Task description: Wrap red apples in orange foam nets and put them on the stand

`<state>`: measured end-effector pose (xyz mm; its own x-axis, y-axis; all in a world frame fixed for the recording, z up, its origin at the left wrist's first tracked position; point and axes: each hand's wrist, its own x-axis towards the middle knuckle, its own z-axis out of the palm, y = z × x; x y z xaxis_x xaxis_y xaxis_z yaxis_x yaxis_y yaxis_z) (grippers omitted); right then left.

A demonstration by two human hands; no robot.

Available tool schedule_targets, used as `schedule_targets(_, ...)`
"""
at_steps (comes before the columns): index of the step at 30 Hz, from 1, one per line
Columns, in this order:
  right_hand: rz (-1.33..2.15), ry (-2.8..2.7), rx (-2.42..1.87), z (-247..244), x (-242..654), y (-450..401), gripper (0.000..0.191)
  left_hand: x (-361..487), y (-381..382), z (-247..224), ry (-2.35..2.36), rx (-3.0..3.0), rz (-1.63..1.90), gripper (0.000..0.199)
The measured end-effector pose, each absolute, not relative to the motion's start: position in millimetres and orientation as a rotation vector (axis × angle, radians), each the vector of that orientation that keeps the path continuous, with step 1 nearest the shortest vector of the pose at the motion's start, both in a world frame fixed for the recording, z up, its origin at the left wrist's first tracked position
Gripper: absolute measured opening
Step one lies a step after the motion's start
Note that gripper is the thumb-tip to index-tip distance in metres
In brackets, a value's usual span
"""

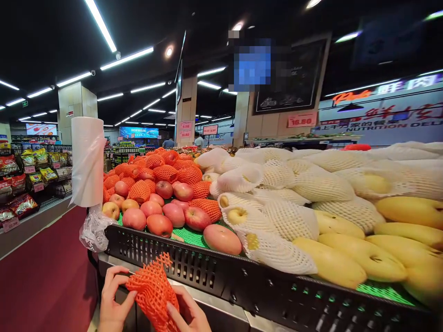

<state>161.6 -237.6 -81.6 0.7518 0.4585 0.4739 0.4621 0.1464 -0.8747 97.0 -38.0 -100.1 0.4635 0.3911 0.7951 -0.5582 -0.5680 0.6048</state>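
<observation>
Both of my hands hold an orange foam net sleeve (pixel 154 293) low in front of the fruit stand. My left hand (pixel 113 299) pinches its left edge. My right hand (pixel 188 312) grips its lower right side. The sleeve looks empty, though I cannot tell for sure. Just above the hands runs the black perforated rim (pixel 194 265) of the display. Behind the rim lie bare red apples (pixel 159 225) and more apples wrapped in orange nets (pixel 166 173). One loose red apple (pixel 222 239) lies closest to the rim.
Yellow pears (pixel 341 265), some in white foam nets (pixel 277 251), fill the stand's right side. A roll of plastic bags (pixel 87 159) stands at the left corner. Snack shelves (pixel 24 180) line a red-floored aisle (pixel 44 281) on the left. People stand far back.
</observation>
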Motion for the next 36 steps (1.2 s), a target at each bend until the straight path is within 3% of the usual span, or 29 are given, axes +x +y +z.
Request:
schedule_targets(5, -0.193, -0.538, -1.385, -74.6, 134.9, -235.0, 0.037, 64.6, -39.8, -61.2, -0.237, 1.753, 1.150, 0.007)
schedule_targets(7, -0.213, -0.387, -1.348, -80.9, 129.5, -236.9, 0.041, 57.9, -38.0, -56.1, -0.122, 1.702, 1.115, 0.018)
schedule_targets(9, -0.214, -0.245, -1.320, -89.8, 126.9, -239.3, 0.049, 53.2, -37.1, -51.5, -0.030, 1.776, 0.903, 0.009)
schedule_targets(12, -0.197, -0.102, -1.244, -98.9, 124.6, -239.2, 0.066, 49.2, -43.2, -44.5, -0.229, 2.114, 0.237, 0.021)
schedule_targets(14, -0.205, -0.058, -1.187, -99.0, 122.7, -236.2, 0.079, 49.1, -52.2, -43.2, -0.403, 2.223, -0.026, 0.020)
schedule_targets(20, -0.354, -0.123, -1.141, -95.9, 111.5, -226.9, 0.127, 54.6, -67.7, -52.4, -0.234, 1.761, 0.093, 0.034)
schedule_targets(24, -0.424, -0.179, -1.176, -111.7, 106.2, -219.2, 0.104, 51.1, -62.0, -56.7, -0.259, 1.663, 0.422, 0.014)
schedule_targets(27, -0.441, -0.133, -1.186, -127.2, 101.6, -212.0, 0.086, 46.3, -60.4, -54.5, -0.537, 1.812, 0.572, 0.025)
schedule_targets(36, -0.365, -0.083, -1.202, -136.3, 83.8, -201.3, 0.089, 54.8, -69.9, -65.3, -0.614, 2.182, 0.531, 0.030)
